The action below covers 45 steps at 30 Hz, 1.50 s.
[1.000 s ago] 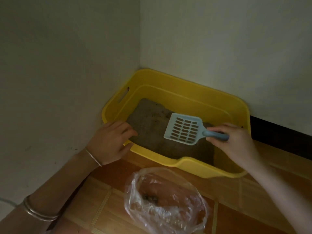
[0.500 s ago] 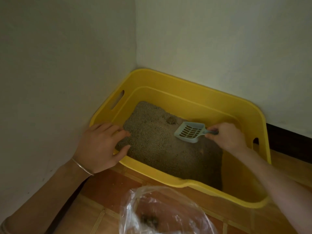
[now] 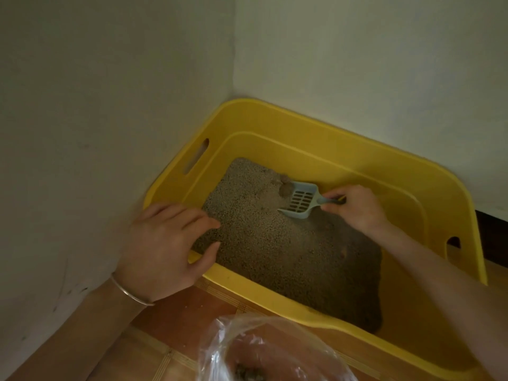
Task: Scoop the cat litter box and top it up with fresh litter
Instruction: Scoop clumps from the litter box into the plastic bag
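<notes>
Pale walls (image 3: 357, 64) meet in a corner, and a yellow litter box (image 3: 275, 116) sits pushed into that corner on reddish-brown floor tiles (image 3: 178, 320). Grey-brown granular litter (image 3: 275, 248) covers the bottom of the box. Your right hand (image 3: 357, 207) reaches in from the right, its fingers curled around the handle of a light blue slotted scoop (image 3: 301, 200). The scoop's blade points toward the back left of the box, tilted with its front edge down in the litter, right against a dark clump (image 3: 284, 189) near the rear wall. Your left hand (image 3: 162, 248) rests on the box's near left corner, fingers loosely spread and reaching over the rim above the litter, holding nothing; a thin metal bangle (image 3: 129, 291) circles that wrist. A slot handle (image 3: 196, 159) is cut into the box's left wall. An open clear plastic bag (image 3: 275, 350) lies on the tiles just in front of the box, with a few dark lumps at its bottom, partly cut off by the lower edge.
</notes>
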Each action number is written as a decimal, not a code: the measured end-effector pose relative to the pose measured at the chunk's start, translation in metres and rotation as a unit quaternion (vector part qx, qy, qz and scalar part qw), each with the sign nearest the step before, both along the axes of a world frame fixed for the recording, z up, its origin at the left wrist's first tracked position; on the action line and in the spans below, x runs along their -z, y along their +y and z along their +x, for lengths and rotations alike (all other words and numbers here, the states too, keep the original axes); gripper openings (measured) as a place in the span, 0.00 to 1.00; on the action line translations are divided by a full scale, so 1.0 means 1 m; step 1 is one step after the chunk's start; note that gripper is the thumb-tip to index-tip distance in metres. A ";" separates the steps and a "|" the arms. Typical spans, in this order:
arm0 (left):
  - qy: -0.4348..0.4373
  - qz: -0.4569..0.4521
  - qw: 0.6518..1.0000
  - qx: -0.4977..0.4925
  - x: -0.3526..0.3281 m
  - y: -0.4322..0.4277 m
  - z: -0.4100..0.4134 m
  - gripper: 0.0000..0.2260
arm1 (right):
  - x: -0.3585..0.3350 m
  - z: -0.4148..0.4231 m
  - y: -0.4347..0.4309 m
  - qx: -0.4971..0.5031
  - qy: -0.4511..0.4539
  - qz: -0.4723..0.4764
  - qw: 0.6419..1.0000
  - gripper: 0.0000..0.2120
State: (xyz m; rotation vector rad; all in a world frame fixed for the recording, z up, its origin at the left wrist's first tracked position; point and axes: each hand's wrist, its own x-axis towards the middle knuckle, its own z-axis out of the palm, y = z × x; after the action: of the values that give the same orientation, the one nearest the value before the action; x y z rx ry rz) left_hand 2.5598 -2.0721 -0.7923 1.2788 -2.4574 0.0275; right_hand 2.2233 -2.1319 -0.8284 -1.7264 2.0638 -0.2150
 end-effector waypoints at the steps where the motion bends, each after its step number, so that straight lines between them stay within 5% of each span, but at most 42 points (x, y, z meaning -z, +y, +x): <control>1: 0.004 0.001 1.000 0.000 0.000 0.000 0.000 0.12 | 0.002 0.004 -0.003 -0.003 -0.008 -0.003 1.000 0.14; 25: 0.012 0.027 1.000 -0.006 -0.001 0.001 0.001 0.10 | 0.008 0.051 -0.014 -0.028 -0.105 -0.116 0.987 0.14; 45: -0.013 0.026 0.999 -0.033 -0.001 0.006 0.001 0.12 | -0.023 0.023 0.041 0.020 -0.182 -0.091 0.979 0.11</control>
State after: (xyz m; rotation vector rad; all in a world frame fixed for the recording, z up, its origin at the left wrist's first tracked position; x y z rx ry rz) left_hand 2.5605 -2.0663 -0.7918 1.3904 -2.4510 -0.0037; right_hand 2.2467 -2.0905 -0.8051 -1.6031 1.8553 -0.6977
